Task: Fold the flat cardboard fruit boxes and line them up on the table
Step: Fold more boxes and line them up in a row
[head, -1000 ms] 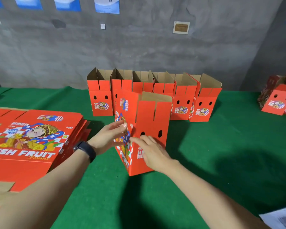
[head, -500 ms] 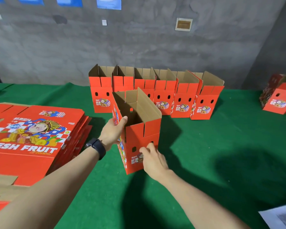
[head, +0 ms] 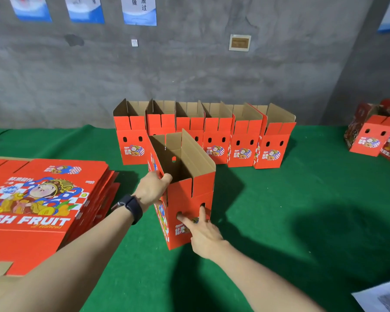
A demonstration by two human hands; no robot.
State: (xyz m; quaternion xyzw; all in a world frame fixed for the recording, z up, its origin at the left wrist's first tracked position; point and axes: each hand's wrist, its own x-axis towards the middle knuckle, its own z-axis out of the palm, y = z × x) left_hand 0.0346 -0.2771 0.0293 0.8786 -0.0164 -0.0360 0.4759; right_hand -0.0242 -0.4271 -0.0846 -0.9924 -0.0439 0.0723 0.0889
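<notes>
Head view. Change over the last second: the box (head: 189, 192) was tipped and only half squared between your hands. Now it stands upright on the green tabletop (head: 302, 199) with its mouth open and its walls square.

Your left grip (head: 151, 190) holds the box's top left corner, thumb over the rim and fingers outside. Your right grip (head: 206, 235) has shifted on the near face. It is wide, holding nothing, with two straight fingers at the two handle holes.

Likely meaning: this box is erected, though its bottom is hidden, so I can't tell whether it is locked. What's left is to set it into line.

Position: the box is just in front of the row of folded boxes (head: 216, 140), opposite the row's left half and apart from it. The row counts six, so this would be the seventh.

Look: red outside and plain brown inside. Cartoon print runs down the left wall, and there is a small logo under the holes. The top flaps stand up, and the near one is slit in two. The far wall's hole shows green through it.

The stack of flat boxes (head: 43, 199) lies left of the row and nearer to you, so there are many still to fold.
</notes>
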